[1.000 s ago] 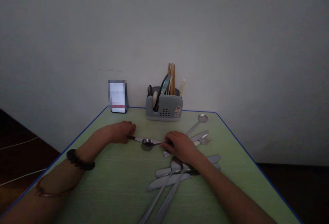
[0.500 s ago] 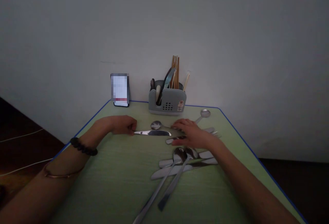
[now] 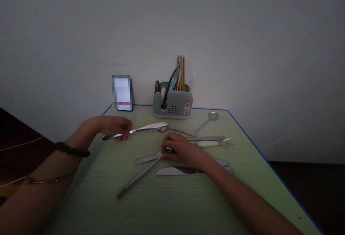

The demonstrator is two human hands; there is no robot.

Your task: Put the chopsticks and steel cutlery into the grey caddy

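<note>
Since the earlier frame, the right hand (image 3: 180, 149) has gone from the small spoon (image 3: 180, 131) to the long-handled spoon (image 3: 140, 176), and the left hand (image 3: 115, 125) has shifted its table knife (image 3: 149, 126) to the left. Now the left grip is clenched around this knife, left of the center of the frame, and the blade tip overlaps the small spoon's bowl. The right grip grasps the long-handled spoon near the center; its handle points to the lower left. On the green counter (image 3: 188, 206), at center right, lies a white-handled fork (image 3: 207, 144).
</note>
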